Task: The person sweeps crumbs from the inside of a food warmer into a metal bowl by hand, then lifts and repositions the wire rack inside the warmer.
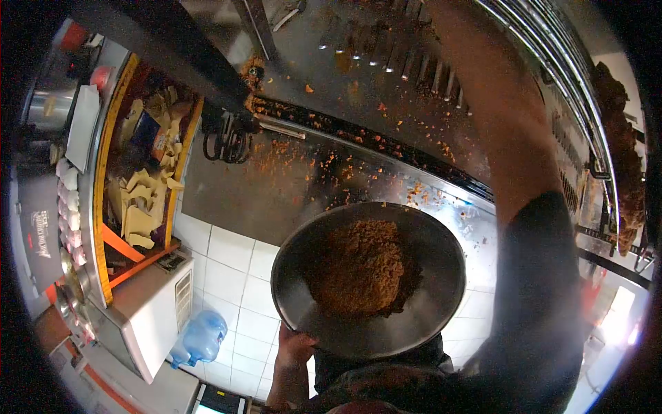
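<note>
My left hand (296, 345) grips the near left rim of a wide metal bowl (431, 303), its fingers mostly hidden under the edge. Inside the bowl lies a heap of brown, crumbly, ground-looking food (365, 269). The bowl is held in front of my body, just below the edge of a steel worktop (234, 183) strewn with orange-brown crumbs. My right arm stretches forward over the steel equipment, and the hand itself is beyond the top edge of the view. Near that arm is a row of metal slots or bars (407, 62) with crumbs among them.
A dark upright post (172, 55) rises at the left of the worktop. Curved metal rails (572, 76) run along the right. A yellow-edged bin (148, 207) holds torn cardboard and paper. A blue water jug (200, 338) stands on the white tiled floor (241, 297) beside a white appliance (148, 324).
</note>
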`<state>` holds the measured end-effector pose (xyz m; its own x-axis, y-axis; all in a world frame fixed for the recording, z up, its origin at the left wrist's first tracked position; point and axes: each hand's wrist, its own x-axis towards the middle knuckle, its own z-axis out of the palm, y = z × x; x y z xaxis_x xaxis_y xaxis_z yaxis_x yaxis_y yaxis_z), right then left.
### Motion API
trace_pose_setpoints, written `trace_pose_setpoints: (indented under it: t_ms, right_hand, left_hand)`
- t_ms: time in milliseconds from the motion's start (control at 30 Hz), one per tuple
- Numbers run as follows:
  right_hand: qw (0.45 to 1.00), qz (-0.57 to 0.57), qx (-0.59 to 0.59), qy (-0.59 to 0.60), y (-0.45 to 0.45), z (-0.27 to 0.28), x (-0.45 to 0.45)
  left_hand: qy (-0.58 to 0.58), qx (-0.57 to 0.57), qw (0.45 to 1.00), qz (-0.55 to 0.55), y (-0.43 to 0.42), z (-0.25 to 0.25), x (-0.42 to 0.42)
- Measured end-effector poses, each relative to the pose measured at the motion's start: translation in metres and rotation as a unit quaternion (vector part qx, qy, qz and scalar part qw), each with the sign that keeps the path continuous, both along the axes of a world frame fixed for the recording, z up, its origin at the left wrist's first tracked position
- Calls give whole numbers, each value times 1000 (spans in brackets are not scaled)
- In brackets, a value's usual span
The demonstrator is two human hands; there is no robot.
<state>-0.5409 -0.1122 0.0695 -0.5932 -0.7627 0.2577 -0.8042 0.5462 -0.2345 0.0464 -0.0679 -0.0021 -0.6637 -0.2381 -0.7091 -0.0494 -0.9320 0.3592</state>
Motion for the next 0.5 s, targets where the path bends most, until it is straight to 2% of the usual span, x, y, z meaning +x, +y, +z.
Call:
trace_pose_setpoints:
  t_ms: [133, 200, 300, 433, 500]
  right_hand:
    - [999, 49, 0, -17, 18, -6, 33]
    - [997, 67, -7, -36, 25, -13, 50]
    - [993, 88, -36, -63, 30, -14, 63]
    - [995, 51, -59, -66, 6, 4, 52]
    - [995, 53, -51, -75, -7, 7, 52]
  left_hand:
    - [-25, -13, 1000, -4, 4, -4, 5]
    - [-41, -42, 997, -41, 2, 2, 1]
    - [-7, -27, 999, -18, -3, 9, -3]
    - [-20, -28, 999, 1, 1, 14, -3]
    - [-15, -82, 996, -32, 2, 11, 5]
